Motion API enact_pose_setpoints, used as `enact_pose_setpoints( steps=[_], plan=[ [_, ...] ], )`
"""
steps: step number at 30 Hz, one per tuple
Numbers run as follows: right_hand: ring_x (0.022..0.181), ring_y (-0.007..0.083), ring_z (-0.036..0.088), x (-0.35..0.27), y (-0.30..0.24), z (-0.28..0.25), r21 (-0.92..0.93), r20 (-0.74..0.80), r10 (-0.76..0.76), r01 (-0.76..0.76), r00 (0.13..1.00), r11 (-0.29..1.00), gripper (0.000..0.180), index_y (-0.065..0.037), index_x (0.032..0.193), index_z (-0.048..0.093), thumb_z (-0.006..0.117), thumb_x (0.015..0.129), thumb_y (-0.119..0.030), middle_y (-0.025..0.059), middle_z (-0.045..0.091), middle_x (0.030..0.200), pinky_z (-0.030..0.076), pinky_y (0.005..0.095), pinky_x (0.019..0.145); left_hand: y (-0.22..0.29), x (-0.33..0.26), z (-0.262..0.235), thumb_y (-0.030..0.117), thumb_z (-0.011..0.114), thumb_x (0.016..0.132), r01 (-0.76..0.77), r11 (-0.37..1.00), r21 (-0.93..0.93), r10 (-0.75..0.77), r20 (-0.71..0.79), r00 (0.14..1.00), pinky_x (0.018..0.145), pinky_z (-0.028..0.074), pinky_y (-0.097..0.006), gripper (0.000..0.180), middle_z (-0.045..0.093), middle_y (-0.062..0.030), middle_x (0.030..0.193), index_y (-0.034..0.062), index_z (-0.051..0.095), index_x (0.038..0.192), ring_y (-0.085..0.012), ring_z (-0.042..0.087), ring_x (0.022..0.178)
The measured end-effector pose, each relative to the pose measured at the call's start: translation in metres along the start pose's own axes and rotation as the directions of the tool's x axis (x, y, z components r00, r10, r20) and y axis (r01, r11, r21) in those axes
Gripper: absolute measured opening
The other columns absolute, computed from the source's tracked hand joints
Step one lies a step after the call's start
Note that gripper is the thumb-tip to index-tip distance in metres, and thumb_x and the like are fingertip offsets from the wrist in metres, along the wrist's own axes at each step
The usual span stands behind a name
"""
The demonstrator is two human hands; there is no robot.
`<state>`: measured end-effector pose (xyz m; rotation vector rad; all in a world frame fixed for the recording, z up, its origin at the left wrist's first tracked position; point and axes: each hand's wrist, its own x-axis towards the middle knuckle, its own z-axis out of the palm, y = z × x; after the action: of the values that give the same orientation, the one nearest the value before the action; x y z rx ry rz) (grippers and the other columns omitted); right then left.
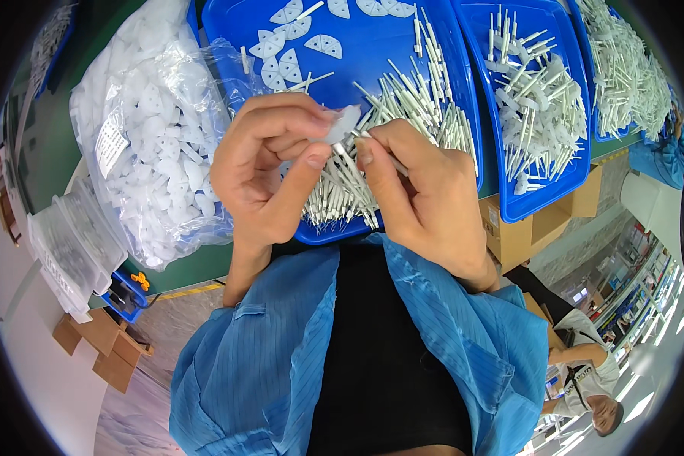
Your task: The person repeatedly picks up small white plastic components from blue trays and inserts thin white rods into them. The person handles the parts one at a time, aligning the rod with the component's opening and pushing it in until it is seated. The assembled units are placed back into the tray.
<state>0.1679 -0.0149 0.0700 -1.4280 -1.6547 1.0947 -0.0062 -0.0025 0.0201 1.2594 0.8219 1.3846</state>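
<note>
Left hand [270,171] over near edge of middle blue tray [387,61], thumb and fingers pinched shut on white fan-shaped piece [345,123]. Right hand [425,190] just beside it, fingertips closed on thin white pin [372,148], tip touching piece. Loose pins [410,106] heaped in tray right under hands, spare fan pieces [292,53] at tray's far left. Bag of white pieces [148,137] left of tray. Judgement: keep piece steady, line pin straight with hole, push gently, no bending.
</note>
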Motion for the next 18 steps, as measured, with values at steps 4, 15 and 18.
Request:
enact_pose_setpoints(
  steps=[4,15,18],
  plan=[
    [0.046,0.0245,0.062,-0.0017,-0.0021,0.0001,-0.062,-0.013,-0.005,0.004,1.0,0.998,0.009,0.0,0.092,0.059,0.065,0.09,-0.005,0.0099,0.055,0.052,0.044,0.034,0.041,-0.003,0.0004,-0.0059,-0.011,0.064,0.085,-0.037,0.998,0.048,0.035,0.039,0.999,0.077,0.053,-0.023,0.02,0.059,-0.02,0.112,-0.01,0.06,0.104,-0.0151,0.066,0.09],
    [0.041,0.0195,0.056,-0.0052,0.0012,0.0025,-0.205,-0.053,-0.19,0.176,0.98,0.963,0.012,-0.005,0.089,0.057,0.069,0.088,-0.009,0.0047,0.053,0.05,0.04,0.0332,0.038,-0.0038,-0.0002,0.0016,-0.011,0.066,0.086,0.04,0.993,-0.107,-0.046,-0.056,0.997,0.085,0.055,-0.027,0.017,0.061,-0.0183,0.111,-0.0091,0.062,0.102,-0.0203,0.067,0.101],
    [0.04,0.0197,0.056,-0.0058,0.0028,0.0042,-0.205,-0.048,-0.193,0.179,0.98,0.962,0.012,-0.006,0.089,0.057,0.069,0.088,-0.009,0.0048,0.053,0.05,0.04,0.0338,0.037,-0.0055,-0.0009,-0.0023,-0.011,0.066,0.086,0.111,0.987,-0.12,-0.119,-0.065,0.991,0.087,0.056,-0.029,0.017,0.063,-0.0166,0.109,-0.0081,0.063,0.102,-0.0204,0.067,0.101]
  ],
)
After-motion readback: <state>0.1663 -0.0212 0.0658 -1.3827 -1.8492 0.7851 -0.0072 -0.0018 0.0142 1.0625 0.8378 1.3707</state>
